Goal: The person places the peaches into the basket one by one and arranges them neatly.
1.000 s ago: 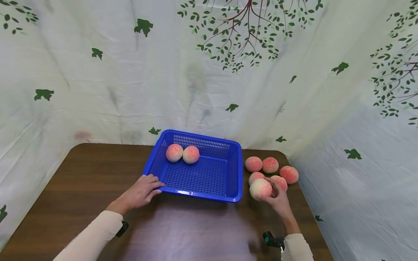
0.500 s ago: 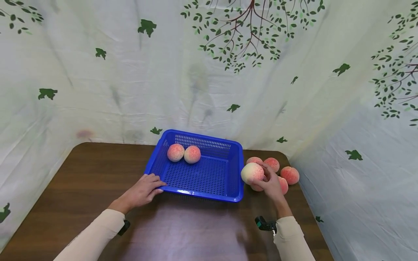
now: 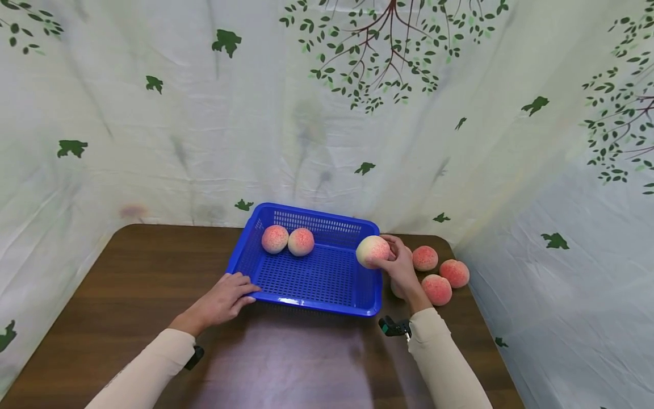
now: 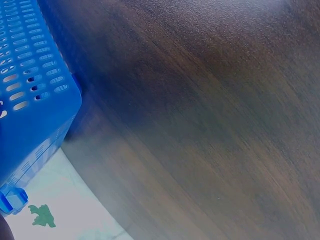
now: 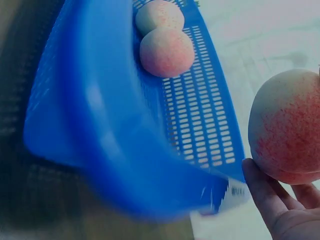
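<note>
My right hand [image 3: 402,272] holds a pale pink peach [image 3: 372,251] between thumb and fingers, over the right rim of a blue plastic basket [image 3: 306,307]. In the right wrist view, fingertips of the right hand [image 5: 280,210] press against the lower side of that peach [image 5: 287,127]. My left hand [image 3: 225,298] grips the basket's front left corner, fingers over the rim. Two peaches lie side by side in the basket's far left part, the left peach [image 3: 275,239] touching the right peach [image 3: 301,242]. The left wrist view shows the perforated basket side [image 4: 35,95].
Several more peaches lie on the brown table [image 3: 148,272] right of the basket, among them a front peach [image 3: 436,290], a far peach [image 3: 424,258] and a right peach [image 3: 454,274]. Others are partly hidden behind my right hand. A leaf-printed cloth [image 3: 255,130] hangs behind the table.
My right hand has carried the peach left and away from me, from the group on the table to over the basket's right rim. The left hand keeps its place on the basket.
</note>
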A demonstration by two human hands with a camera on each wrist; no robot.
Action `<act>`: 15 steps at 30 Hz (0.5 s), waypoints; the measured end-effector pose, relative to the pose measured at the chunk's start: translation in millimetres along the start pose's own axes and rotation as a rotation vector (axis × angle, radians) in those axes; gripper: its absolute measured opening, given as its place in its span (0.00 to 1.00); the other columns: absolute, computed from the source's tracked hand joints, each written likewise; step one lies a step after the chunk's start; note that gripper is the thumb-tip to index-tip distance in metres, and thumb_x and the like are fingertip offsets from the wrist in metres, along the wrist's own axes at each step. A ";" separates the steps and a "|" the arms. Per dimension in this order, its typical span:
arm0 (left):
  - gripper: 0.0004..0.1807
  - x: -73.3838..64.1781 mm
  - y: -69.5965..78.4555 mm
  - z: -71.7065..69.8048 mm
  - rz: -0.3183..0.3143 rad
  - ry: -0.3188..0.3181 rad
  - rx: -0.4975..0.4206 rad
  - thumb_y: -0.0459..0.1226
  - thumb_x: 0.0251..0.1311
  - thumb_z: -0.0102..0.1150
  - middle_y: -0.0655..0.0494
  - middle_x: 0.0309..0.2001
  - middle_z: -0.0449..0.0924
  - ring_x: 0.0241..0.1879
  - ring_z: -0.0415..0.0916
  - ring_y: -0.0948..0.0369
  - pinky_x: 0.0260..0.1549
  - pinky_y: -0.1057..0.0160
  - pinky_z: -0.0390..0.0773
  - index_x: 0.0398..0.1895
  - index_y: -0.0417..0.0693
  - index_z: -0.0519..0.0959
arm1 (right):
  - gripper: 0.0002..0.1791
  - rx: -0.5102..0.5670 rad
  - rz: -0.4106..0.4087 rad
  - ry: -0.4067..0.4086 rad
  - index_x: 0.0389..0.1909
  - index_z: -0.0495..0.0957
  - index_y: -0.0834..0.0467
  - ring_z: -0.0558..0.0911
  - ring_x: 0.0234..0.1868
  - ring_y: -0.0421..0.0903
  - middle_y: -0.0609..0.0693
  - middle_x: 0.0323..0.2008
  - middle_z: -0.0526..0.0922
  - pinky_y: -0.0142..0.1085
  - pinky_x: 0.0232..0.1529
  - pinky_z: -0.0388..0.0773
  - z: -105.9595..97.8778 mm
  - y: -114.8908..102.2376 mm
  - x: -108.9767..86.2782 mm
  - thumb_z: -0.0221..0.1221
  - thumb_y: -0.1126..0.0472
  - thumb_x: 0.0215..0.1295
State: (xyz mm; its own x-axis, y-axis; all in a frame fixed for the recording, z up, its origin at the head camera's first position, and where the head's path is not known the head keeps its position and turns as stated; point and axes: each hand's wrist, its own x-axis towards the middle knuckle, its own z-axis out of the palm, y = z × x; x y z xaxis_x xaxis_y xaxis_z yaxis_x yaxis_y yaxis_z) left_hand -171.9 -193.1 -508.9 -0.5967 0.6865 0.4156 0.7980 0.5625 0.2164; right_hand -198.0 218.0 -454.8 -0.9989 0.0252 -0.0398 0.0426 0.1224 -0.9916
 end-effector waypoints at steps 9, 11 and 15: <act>0.10 0.5 -3.4 5.1 0.039 0.048 0.002 0.32 0.52 0.66 0.59 0.32 0.75 0.34 0.69 0.59 0.34 0.59 0.65 0.39 0.46 0.83 | 0.37 -0.038 -0.010 -0.029 0.65 0.64 0.55 0.73 0.58 0.58 0.58 0.64 0.68 0.51 0.58 0.68 23.1 -5.4 29.2 0.70 0.66 0.54; 0.09 -0.3 -3.3 4.5 0.037 0.047 -0.001 0.32 0.53 0.65 0.60 0.32 0.75 0.34 0.69 0.60 0.34 0.59 0.65 0.39 0.46 0.83 | 0.37 -0.019 -0.026 -0.061 0.65 0.65 0.57 0.74 0.57 0.59 0.58 0.63 0.68 0.50 0.57 0.68 29.2 -5.3 36.3 0.68 0.68 0.54; 0.08 0.9 -1.6 3.3 0.034 0.041 -0.009 0.33 0.54 0.65 0.60 0.32 0.74 0.34 0.68 0.60 0.35 0.59 0.65 0.39 0.46 0.83 | 0.38 -0.008 -0.034 -0.100 0.66 0.65 0.57 0.74 0.57 0.58 0.56 0.65 0.67 0.49 0.56 0.71 38.7 -1.6 50.3 0.68 0.70 0.54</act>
State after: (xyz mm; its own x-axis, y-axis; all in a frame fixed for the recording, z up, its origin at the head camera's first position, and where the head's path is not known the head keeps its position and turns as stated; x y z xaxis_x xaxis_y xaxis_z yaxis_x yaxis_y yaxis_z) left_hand -173.9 -191.8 -511.7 -0.5649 0.6857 0.4590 0.8188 0.5346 0.2091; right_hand -249.0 180.8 -460.0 -0.9968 -0.0781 -0.0181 0.0079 0.1293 -0.9916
